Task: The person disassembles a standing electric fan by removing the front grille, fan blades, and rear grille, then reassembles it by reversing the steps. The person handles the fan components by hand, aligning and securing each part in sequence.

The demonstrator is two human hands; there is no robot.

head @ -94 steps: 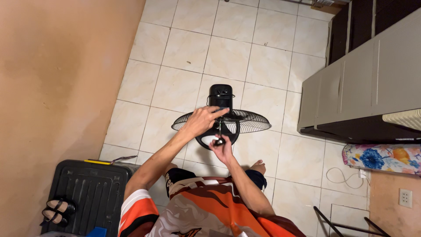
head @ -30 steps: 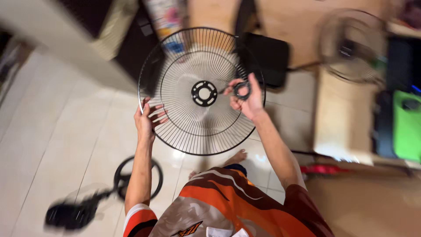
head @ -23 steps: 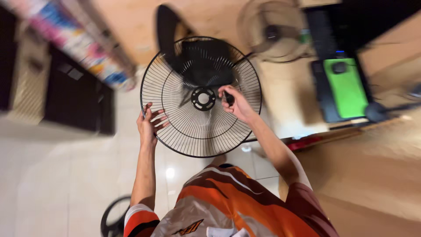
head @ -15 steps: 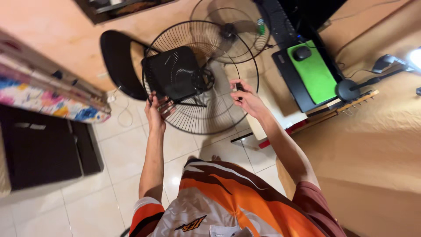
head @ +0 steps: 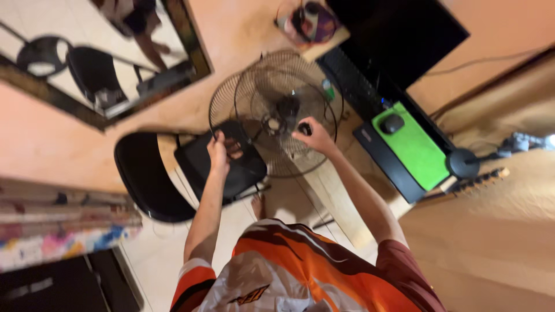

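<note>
I hold a round black wire fan grille (head: 272,159) up in front of me. My left hand (head: 221,151) grips its left rim. Beside the grille's centre hub (head: 270,123), my right hand (head: 313,135) is closed on a small black ring nut (head: 304,127). A second fan (head: 287,105) with a dark motor stands just behind the grille, on the wooden desk (head: 329,190), and the two sets of wires overlap. My orange, white and black shirt (head: 300,277) fills the bottom of the view.
A black chair (head: 147,179) stands under my left arm, against the peach wall. A framed mirror (head: 98,52) hangs upper left. On the desk lie a keyboard (head: 354,81), a green mouse pad (head: 416,151) with a black mouse (head: 393,122), and a dark monitor (head: 399,32). Patterned cloth (head: 58,245) lies lower left.
I lifted the grille off the fan on the tiled floor, turned round with it and now hold it in front of the desk fan. My grip is unchanged over the last second.
</note>
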